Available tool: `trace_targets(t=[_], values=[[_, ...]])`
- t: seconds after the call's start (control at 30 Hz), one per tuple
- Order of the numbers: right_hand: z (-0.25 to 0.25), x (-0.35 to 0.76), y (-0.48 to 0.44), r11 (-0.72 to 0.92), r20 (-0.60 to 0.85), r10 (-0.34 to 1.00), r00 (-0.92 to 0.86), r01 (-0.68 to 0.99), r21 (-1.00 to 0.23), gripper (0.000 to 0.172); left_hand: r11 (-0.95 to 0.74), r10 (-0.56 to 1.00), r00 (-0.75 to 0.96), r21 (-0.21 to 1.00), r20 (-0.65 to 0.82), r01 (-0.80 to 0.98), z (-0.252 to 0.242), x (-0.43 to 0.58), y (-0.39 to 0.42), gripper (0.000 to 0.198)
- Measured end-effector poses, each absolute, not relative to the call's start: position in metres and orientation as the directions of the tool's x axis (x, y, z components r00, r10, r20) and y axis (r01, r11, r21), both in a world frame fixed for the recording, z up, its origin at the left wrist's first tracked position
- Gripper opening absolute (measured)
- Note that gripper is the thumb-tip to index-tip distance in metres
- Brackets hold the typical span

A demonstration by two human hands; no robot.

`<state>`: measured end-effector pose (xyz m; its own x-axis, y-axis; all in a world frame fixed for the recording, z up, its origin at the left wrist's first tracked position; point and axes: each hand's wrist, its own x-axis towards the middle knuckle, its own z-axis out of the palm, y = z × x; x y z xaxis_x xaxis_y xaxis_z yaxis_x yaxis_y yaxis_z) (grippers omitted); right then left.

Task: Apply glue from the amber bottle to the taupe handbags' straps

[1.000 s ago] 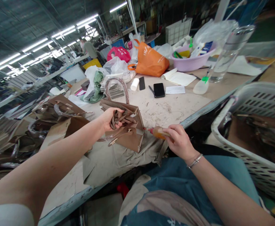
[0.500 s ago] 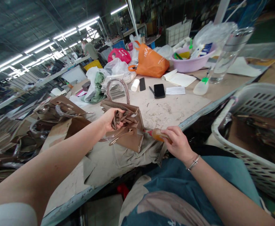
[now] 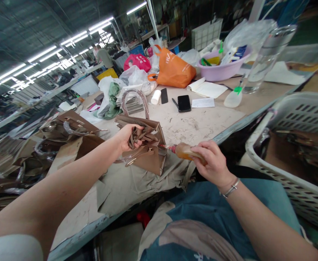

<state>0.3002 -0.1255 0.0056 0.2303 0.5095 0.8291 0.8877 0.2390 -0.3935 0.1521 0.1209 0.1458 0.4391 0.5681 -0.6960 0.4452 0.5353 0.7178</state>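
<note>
"What fills most of the view?"

"A pale, scuffed table, slanting across a large workshop. A pile of brown bags lies at its left, and a white basket holding brown goods stands at the right."

"And nearest the person?"

"A grey-brown cloth spread at the table's near edge. A brown bag sits on it, its wrapped handle arching up behind."

"What stands beyond?"

"An orange sack, then a lilac basin with things in it, then a tall clear flask on the right."

"What are the hands doing?"

"The left hand is curled over the bag, its fingers closed on bunched brown fabric at the bag's top. The right hand, a bracelet at the wrist, wraps its fingers around an amber bottle. The bottle lies nearly level, its red-collared nozzle pointing left at the bag's side edge; I cannot tell whether the tip touches."

"Anything smaller?"

"A black phone lies flat behind the bag, to its right, with a dark pen just beside it."
</note>
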Motion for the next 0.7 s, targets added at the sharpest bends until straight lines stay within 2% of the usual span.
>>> trace_targets(t=[0.13, 0.4, 0.7], values=[[0.000, 0.303, -0.117, 0.179, 0.838, 0.481, 0.258, 0.907, -0.381, 0.036, 0.534, 0.559, 0.462, 0.725, -0.688, 0.435, 0.145, 0.152, 0.121, 0.015], [-0.016, 0.303, -0.115, 0.153, 0.747, 0.616, 0.251, 0.892, -0.426, 0.028, 0.520, 0.572, 0.463, 0.736, -0.677, 0.433, 0.146, 0.152, 0.119, 0.011], [-0.019, 0.300, -0.116, 0.164, 0.648, 0.694, 0.315, 0.807, -0.567, 0.020, 0.562, 0.546, 0.474, 0.722, -0.691, 0.404, 0.146, 0.149, 0.121, 0.008]])
